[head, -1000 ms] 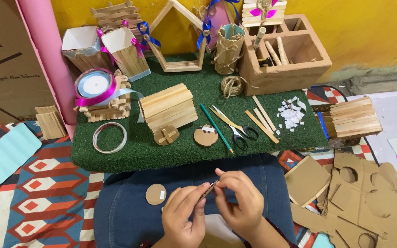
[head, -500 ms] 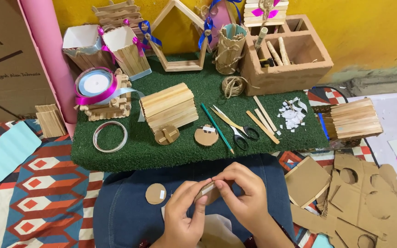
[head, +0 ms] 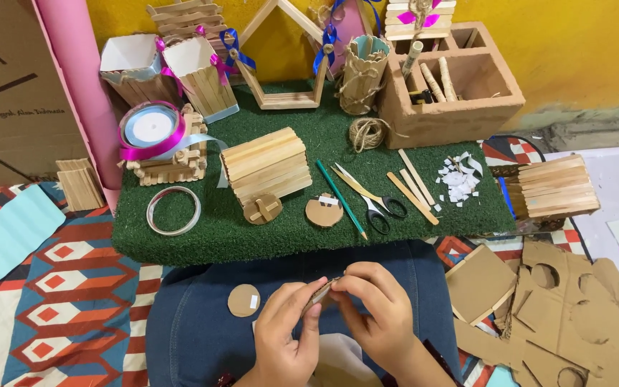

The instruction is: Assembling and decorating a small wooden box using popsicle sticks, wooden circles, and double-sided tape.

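Note:
My left hand (head: 286, 331) and my right hand (head: 374, 312) meet over my lap, both pinching a small cardboard disc (head: 322, 290) held edge-on between the fingertips. A second cardboard disc (head: 243, 300) with a bit of white tape lies on my denim-covered knee just left of my left hand. Beyond my hands lies a green turf mat (head: 209, 240) with a third disc (head: 323, 211), a stick wheel (head: 262, 208) and a small stick house (head: 266, 165).
On the mat: scissors (head: 372, 204), a green pencil (head: 340, 198), loose sticks (head: 413, 190), paper scraps (head: 458, 176), twine (head: 368, 132), a tape ring (head: 173, 211), ribbon spools (head: 152, 131). A wooden box (head: 460, 100) stands at the back. Cut cardboard (head: 567, 308) lies right.
My fingers have shifted on the small disc, turning it between both hands. The hands have stayed over my lap; nothing on the mat moved.

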